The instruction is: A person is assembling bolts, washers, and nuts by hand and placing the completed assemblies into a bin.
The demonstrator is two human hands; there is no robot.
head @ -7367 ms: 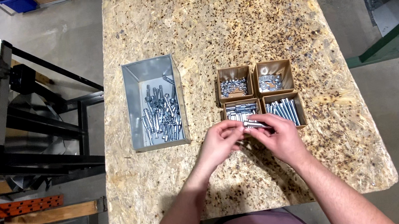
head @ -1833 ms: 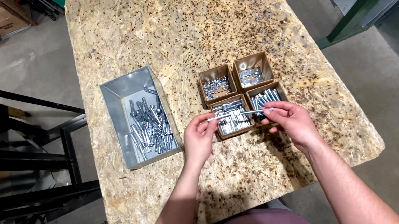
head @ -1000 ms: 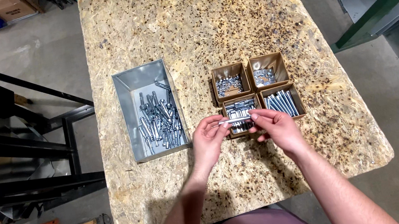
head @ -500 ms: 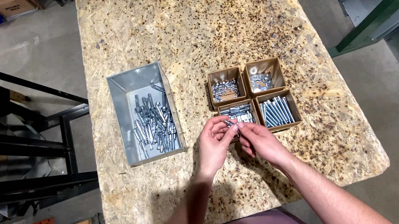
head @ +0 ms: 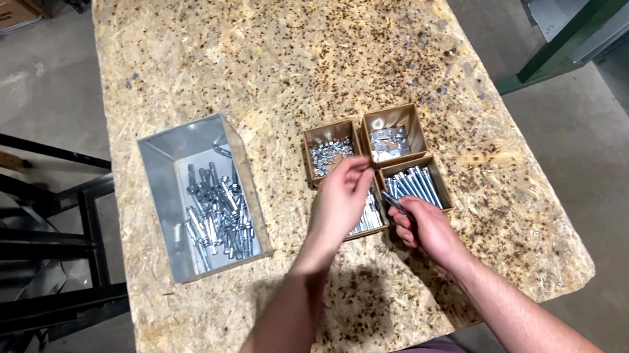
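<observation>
A big wood table [head: 252, 71] holds a grey metal bin [head: 173, 211] full of bolts [head: 216, 218]. To its right sit four small brown boxes [head: 392, 119] with shiny metal bits inside. The left hand [head: 343, 197] reaches over the near left box toward the far left one, fingers bent; I cannot tell if it holds anything. The right hand [head: 422, 227] is closed around a long bolt [head: 396, 204], just beside the near right box.

Left hand [head: 343, 197] reaching forward, fingers extended, right hand [head: 418, 223] curled closed, both forearms bare
</observation>
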